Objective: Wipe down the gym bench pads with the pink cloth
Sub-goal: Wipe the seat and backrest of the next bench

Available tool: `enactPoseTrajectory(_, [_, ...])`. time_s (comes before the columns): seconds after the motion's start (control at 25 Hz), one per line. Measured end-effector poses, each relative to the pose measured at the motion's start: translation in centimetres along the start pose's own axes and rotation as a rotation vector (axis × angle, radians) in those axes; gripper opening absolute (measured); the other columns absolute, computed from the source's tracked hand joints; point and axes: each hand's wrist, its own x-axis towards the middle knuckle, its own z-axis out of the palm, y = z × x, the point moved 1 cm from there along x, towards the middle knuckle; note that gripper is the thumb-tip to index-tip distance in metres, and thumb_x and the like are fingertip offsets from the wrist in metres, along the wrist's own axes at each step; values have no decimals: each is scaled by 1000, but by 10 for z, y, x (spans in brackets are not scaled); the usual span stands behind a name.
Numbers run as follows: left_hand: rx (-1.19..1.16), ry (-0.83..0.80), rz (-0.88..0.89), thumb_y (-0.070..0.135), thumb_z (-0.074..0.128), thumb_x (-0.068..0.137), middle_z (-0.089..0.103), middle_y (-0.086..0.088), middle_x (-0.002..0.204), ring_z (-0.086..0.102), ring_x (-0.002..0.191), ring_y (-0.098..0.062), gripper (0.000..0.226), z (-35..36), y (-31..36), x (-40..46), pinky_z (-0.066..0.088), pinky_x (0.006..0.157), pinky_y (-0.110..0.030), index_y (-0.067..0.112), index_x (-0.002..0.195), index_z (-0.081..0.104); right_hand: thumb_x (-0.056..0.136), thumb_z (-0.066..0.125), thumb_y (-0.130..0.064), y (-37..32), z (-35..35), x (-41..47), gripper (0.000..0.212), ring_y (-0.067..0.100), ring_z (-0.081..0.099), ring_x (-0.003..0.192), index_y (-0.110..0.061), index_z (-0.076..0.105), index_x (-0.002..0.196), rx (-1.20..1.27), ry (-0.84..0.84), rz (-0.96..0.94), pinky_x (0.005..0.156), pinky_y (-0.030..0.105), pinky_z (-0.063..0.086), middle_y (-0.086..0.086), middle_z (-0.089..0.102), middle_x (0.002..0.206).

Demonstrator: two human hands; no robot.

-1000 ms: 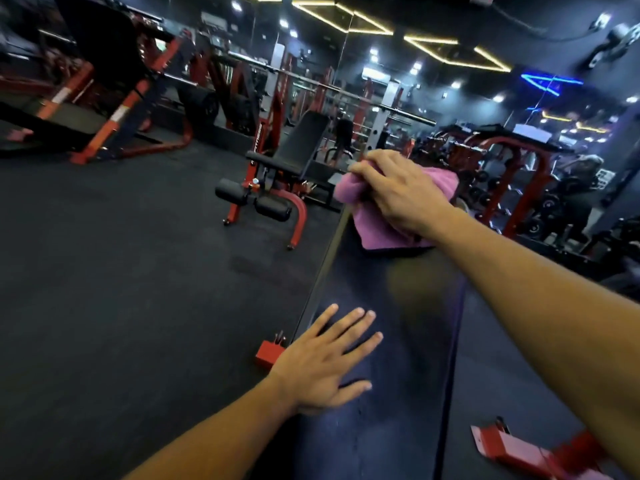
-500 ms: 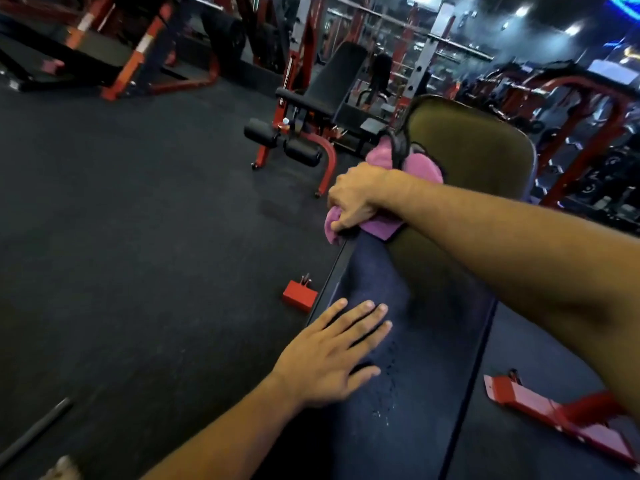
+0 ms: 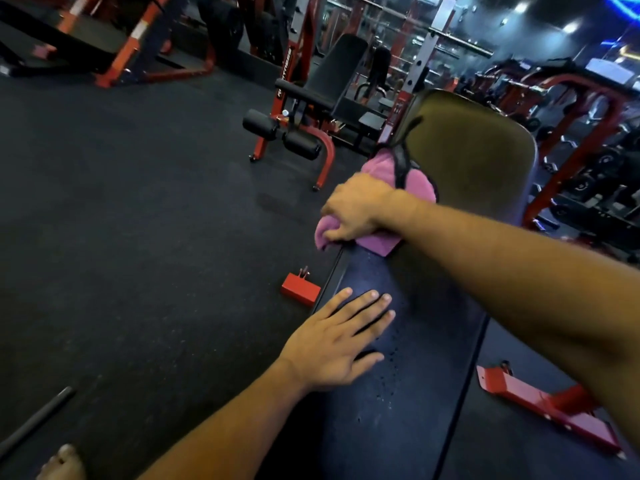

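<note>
Right hand (image 3: 356, 206) grips pink cloth (image 3: 417, 183) (left hand (image 3: 332, 341) flat).

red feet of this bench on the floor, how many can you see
2: a small red metal foot left of the dark bench pad, and a long red metal foot on its right. Others may be hidden beneath.

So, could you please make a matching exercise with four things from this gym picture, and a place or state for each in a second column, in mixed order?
Things:
1. left hand
2. right hand
3. pink cloth
4. metal bar

Places or states:
a. lies on the floor
b. bunched where the bench seat meets the backrest
c. flat on the seat, fingers straight
d. grips the cloth at the seat's left edge

Pairs: 1-c, 2-d, 3-b, 4-a
</note>
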Motion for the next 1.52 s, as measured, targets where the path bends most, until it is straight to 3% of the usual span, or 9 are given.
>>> enactPoseTrajectory(0.16, [-16, 7, 0, 52, 43, 108, 29, 0, 171, 25, 158, -17, 62, 1, -3, 1, 21, 129, -44, 20, 161, 39, 92, 45, -64, -74, 15, -10, 46, 32, 69, 98, -28, 66, 113, 38, -39, -219, 80, 41, 52, 3, 72, 110])
enactPoseTrajectory(0.4, [19, -81, -104, 57, 45, 105, 25, -9, 171, 18, 160, -24, 70, -9, 34, -61, 23, 127, -48, 15, 161, 36, 96, 40, -68, -38, 1, -26, 50, 29, 63, 107, -28, 60, 119, -23, 150, -180, 86, 43, 40, -2, 66, 117])
enactPoseTrajectory(0.48, [25, -147, -115, 61, 43, 104, 18, -7, 174, 12, 161, -23, 76, -10, 56, -103, 17, 128, -46, 17, 164, 30, 96, 39, -67, -74, 16, -38, 48, 29, 63, 104, -29, 59, 116, -21, 94, -271, 85, 45, 38, -3, 66, 116])
enactPoseTrajectory(0.68, [14, -168, -124, 59, 45, 104, 16, -5, 174, 12, 161, -22, 76, -14, 60, -113, 14, 130, -46, 16, 165, 26, 89, 46, -63, -109, 18, -17, 44, 32, 69, 102, -28, 68, 106, 77, 37, -104, 84, 42, 43, 4, 73, 110])
enactPoseTrajectory(0.84, [-4, -150, -121, 57, 44, 105, 29, -6, 171, 23, 159, -22, 72, -11, 61, -119, 11, 131, -44, 17, 163, 33, 91, 45, -61, -194, 24, -33, 46, 31, 69, 102, -27, 68, 114, 91, -85, -375, 85, 40, 49, 5, 73, 112])
enactPoseTrajectory(1.04, [-8, -168, -101, 55, 41, 107, 16, -7, 174, 12, 161, -23, 72, -15, 59, -115, 18, 129, -46, 14, 165, 27, 90, 45, -74, -66, 6, -15, 51, 33, 68, 101, -31, 66, 110, 93, 0, -31, 82, 39, 48, 7, 72, 113])
enactPoseTrajectory(1.28, [-25, -157, -104, 55, 42, 105, 22, -8, 173, 13, 161, -23, 72, -11, 58, -118, 18, 129, -47, 15, 164, 29, 96, 43, -64, -161, 27, -35, 48, 28, 66, 105, -27, 60, 121, 160, 15, -339, 91, 44, 45, 2, 70, 119])
enactPoseTrajectory(1.44, [-29, -142, -103, 53, 44, 104, 22, -7, 173, 18, 160, -22, 72, -9, 59, -119, 14, 131, -46, 16, 164, 30, 94, 49, -66, -121, 32, -27, 45, 28, 67, 109, -27, 61, 114, 212, 134, -33, 91, 43, 42, 0, 70, 116])
enactPoseTrajectory(1.52, [-45, -129, -103, 53, 47, 102, 36, -7, 167, 32, 154, -23, 71, -8, 58, -119, 13, 131, -45, 18, 163, 35, 93, 51, -63, -173, 39, -36, 44, 27, 67, 106, -28, 62, 116, 178, 146, -119, 89, 42, 41, -2, 70, 114])
